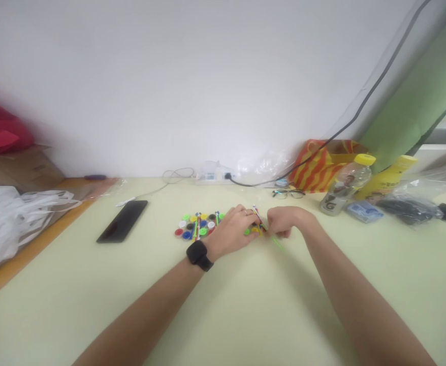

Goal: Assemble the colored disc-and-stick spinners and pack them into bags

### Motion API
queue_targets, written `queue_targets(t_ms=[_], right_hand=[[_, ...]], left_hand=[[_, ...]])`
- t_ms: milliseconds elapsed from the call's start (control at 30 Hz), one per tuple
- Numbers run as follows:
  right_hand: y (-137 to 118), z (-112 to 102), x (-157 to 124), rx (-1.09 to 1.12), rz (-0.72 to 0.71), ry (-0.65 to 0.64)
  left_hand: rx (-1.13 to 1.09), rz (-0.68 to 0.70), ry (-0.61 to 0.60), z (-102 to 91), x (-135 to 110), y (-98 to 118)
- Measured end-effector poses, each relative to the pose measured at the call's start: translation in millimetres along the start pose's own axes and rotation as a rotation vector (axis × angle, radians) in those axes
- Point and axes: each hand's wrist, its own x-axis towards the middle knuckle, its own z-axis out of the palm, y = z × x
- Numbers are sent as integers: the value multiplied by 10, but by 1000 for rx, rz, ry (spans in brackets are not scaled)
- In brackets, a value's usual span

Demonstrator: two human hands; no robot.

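So I've got a cluster of colourful discs (187, 235) on the pale table (223, 325) in front of me, with thin coloured sticks (196, 230) lying among them. My left hand (232, 230) is palm-down over the right part of the cluster, fingers bent and spread at its right end — can't tell if they're pinching anything or just resting there. My right hand (281, 221) is just beside it, fingers curled in like a loose fist. There's a bright green strip (278, 244) poking out right below it, pretty blurry, so I can't say whether I'm actually gripping that. Black watch (197, 252) on my left wrist, phone (123, 222) lying off to the left, glasses (288, 193) further back — plus a clear bottle (335, 198) with a yellow cap over on the right.
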Motion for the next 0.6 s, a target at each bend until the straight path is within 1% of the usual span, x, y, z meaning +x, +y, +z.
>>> queue_targets(t_ms=[67, 167, 300, 367, 433, 567, 600], right_hand=[[-27, 13, -20, -18, -7, -42], [-65, 28, -32, -40, -22, -67], [-68, 6, -64, -40, -33, -74], [-51, -25, -86, -23, -52, -53], [-29, -61, -96, 6, -84, 14], [17, -101, -55, 66, -171, 245], [28, -101, -35, 84, -190, 283]], left_hand=[[1, -2, 0, -6, 5, 13], [1, -2, 5, -20, 12, 15], [7, -6, 26, -60, 11, -28], [12, -10, 50, -97, 6, -62], [15, -15, 80, -146, -1, -98], [30, -39, 136, -274, -14, -178], [35, -52, 146, -309, -18, -201]])
